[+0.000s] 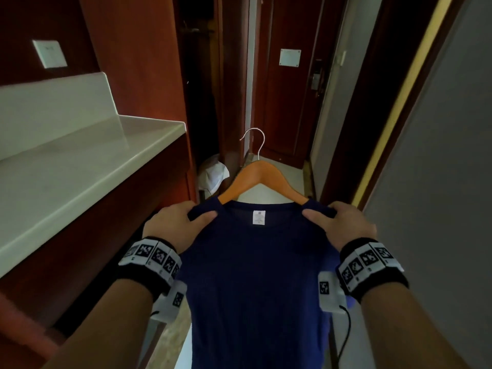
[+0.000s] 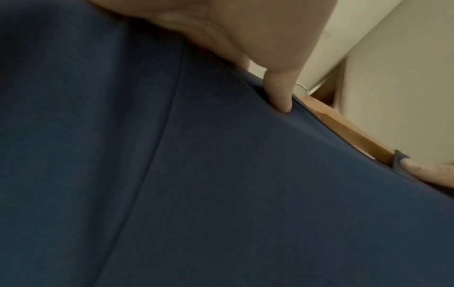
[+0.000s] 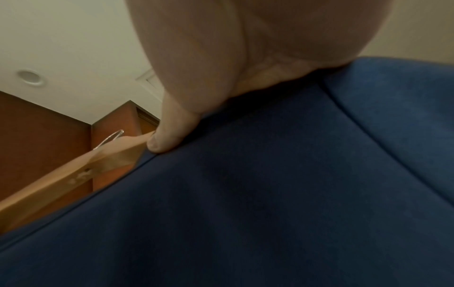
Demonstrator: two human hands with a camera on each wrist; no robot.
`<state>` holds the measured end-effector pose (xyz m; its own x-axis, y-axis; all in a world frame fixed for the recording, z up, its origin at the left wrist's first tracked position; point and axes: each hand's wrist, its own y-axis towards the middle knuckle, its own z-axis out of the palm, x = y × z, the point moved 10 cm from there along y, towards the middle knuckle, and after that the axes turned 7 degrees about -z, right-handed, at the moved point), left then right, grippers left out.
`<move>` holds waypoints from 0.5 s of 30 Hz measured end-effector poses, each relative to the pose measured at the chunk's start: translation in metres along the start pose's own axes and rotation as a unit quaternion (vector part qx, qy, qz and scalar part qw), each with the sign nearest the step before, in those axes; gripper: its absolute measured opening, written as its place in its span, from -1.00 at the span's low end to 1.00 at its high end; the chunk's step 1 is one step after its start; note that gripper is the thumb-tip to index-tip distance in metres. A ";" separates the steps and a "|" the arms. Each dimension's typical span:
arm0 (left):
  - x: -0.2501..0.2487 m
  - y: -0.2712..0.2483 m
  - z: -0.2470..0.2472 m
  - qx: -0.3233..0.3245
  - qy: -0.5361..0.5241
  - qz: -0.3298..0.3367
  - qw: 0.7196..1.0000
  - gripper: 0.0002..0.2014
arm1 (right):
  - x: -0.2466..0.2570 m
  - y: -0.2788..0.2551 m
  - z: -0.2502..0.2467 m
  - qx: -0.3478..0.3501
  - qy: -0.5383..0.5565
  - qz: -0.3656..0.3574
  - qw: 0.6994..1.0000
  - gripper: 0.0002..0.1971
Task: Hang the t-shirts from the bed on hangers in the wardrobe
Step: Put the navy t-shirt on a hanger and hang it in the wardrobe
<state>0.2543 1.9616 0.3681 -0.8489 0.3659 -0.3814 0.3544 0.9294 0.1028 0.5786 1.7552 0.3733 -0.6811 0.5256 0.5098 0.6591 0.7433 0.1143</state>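
A navy blue t-shirt [image 1: 255,275] hangs on a wooden hanger [image 1: 259,179] with a metal hook [image 1: 254,139], held out in front of me. My left hand [image 1: 183,222] grips the shirt's left shoulder, thumb on top. My right hand [image 1: 332,222] grips the right shoulder the same way. In the left wrist view a thumb [image 2: 280,95] presses into the blue t-shirt [image 2: 196,174] beside the hanger [image 2: 349,130]. The right wrist view shows my thumb [image 3: 169,136] on the t-shirt [image 3: 270,194] at the hanger [image 3: 73,180] arm. The open wardrobe [image 1: 199,89] stands ahead on the left, dark inside.
A white countertop [image 1: 66,177] on a reddish wood cabinet lines the left side. A narrow corridor leads to a wooden door [image 1: 287,83] with a lock. A bin with a white liner [image 1: 213,174] sits on the floor by the wardrobe. A grey wall [image 1: 439,155] closes in on the right.
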 end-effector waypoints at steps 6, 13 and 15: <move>-0.012 0.109 0.000 -0.021 0.012 -0.043 0.999 -0.41 | 0.029 0.142 0.016 0.009 0.001 -0.041 0.999 -0.35; 0.009 0.211 0.030 -0.011 0.041 -0.075 0.996 -0.39 | 0.045 0.250 0.079 0.044 0.006 -0.052 0.998 -0.36; 0.009 0.249 0.040 -0.008 0.038 -0.070 0.997 -0.40 | 0.048 0.284 0.092 0.046 -0.001 -0.046 0.998 -0.35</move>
<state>0.3503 2.1942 0.3536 -0.9172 0.2345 -0.3221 0.2246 0.9721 0.0683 0.7038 2.0303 0.3517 -0.7388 0.4537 0.4984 0.5611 0.8237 0.0819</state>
